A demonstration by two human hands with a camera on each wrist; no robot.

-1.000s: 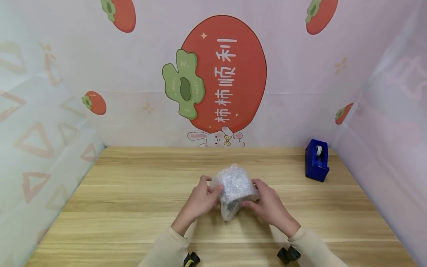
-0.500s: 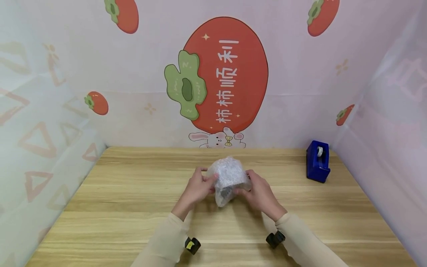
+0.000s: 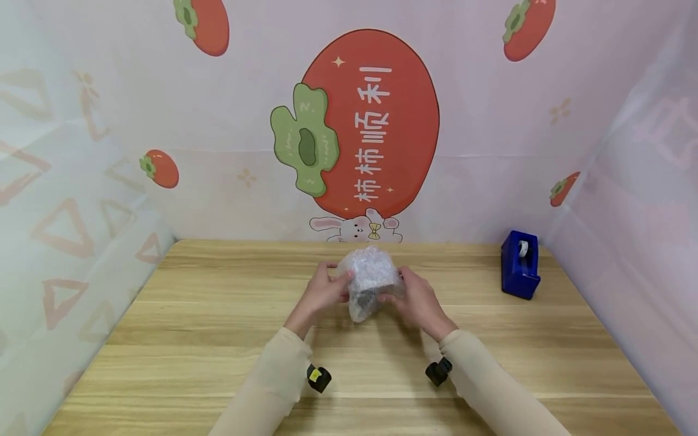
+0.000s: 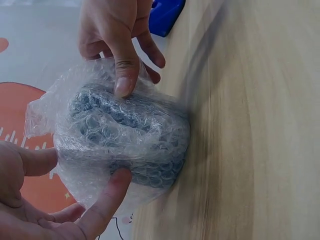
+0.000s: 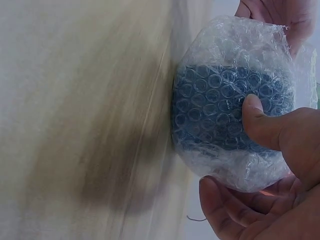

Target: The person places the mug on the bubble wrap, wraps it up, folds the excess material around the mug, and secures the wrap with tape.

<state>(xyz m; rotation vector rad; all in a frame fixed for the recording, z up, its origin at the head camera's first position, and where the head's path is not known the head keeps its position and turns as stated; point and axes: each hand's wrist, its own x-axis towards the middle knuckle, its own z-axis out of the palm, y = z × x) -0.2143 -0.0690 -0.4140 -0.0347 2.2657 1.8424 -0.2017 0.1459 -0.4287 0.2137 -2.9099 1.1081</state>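
A bundle in clear bubble wrap (image 3: 372, 269) is between both hands, over the middle of the wooden table toward its back. Something dark bluish shows through the wrap, its kind hidden. My left hand (image 3: 323, 292) grips the bundle's left side, thumb on the near face and fingers behind. On the other side my right hand (image 3: 418, 303) holds it likewise. The right wrist view shows the right thumb (image 5: 257, 117) pressing on the flat bubbled face (image 5: 215, 105), fingers curled under the wrap. A loose, crinkled end of wrap (image 4: 42, 117) sticks out in the left wrist view.
A blue tape dispenser (image 3: 520, 264) with a small roll stands at the back right of the table (image 3: 218, 327). Behind rises a pale fabric backdrop (image 3: 491, 121) printed with persimmons. Fabric walls flank both sides. A small black device (image 3: 319, 378) is on each wrist.
Both hands have carried the bundle farther back on the table and slightly left, keeping their hold on its two sides. The tape dispenser stays in place.
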